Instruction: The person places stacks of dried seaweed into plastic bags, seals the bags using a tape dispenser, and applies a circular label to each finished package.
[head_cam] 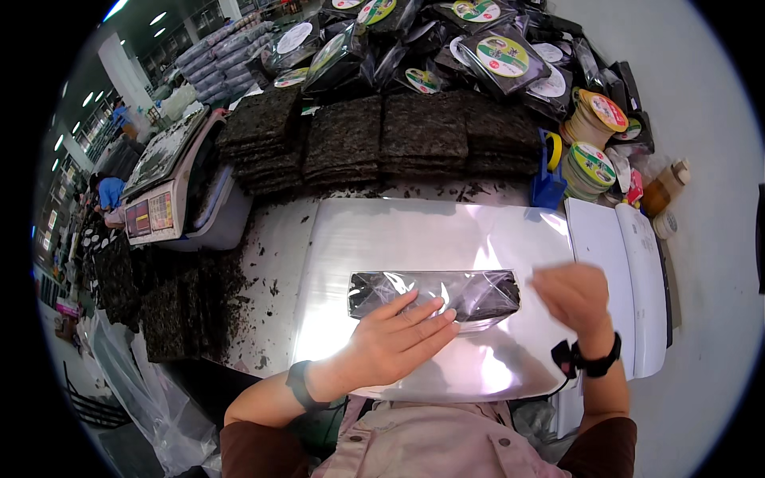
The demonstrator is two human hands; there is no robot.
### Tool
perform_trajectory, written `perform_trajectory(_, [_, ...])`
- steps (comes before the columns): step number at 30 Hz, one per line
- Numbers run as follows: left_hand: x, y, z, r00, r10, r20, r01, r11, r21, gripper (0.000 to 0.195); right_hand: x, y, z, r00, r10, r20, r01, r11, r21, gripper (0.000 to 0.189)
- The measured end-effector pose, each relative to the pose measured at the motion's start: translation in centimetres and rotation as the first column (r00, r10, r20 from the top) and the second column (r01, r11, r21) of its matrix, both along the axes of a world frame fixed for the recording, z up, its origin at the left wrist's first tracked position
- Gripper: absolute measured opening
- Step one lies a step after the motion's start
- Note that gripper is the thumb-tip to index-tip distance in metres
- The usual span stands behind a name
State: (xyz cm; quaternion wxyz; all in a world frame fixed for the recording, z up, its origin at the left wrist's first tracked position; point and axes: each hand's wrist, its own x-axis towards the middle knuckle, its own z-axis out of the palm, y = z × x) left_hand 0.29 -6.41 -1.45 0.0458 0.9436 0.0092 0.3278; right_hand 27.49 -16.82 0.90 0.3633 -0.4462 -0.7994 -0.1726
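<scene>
A block of dark dried seaweed wrapped in clear film (478, 293) lies lengthwise across a stack of shiny transparent film sheets (418, 239). My left hand (397, 340) rests flat on the near side of this package, fingers extended and slightly apart, pressing on the film without gripping it. To the right of the package, my right hand (571, 296) is raised over the sheets with its fingers curled; it is blurred, and whether anything is between the fingertips cannot be told. A blue tape dispenser (548, 185) with yellow tape stands beyond my right hand.
Stacked seaweed sheets (424, 134) line the back, with wrapped, labelled packages (502, 57) heaped behind. A digital scale (161, 197) and more seaweed (170, 316) are at the left. Label rolls (588, 167), white papers (603, 263) and a bottle (663, 188) stand right, beside a wall.
</scene>
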Motion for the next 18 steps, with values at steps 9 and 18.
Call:
perform_trajectory(9, [0.7,0.9,1.0,0.998,0.058,-0.032,-0.060,0.995,-0.084,0.042,-10.8,-0.3,-4.2,0.026,-0.568,-0.822,-0.753,0.530,-0.390,0.016])
perform_trajectory(18, [1.0,4.7,2.5,0.950,0.243,-0.198,-0.296,0.901,-0.316,0.048,-12.7,2.0,-6.1,-0.053,-0.496,-0.867,-0.565,0.730,-0.383,0.016])
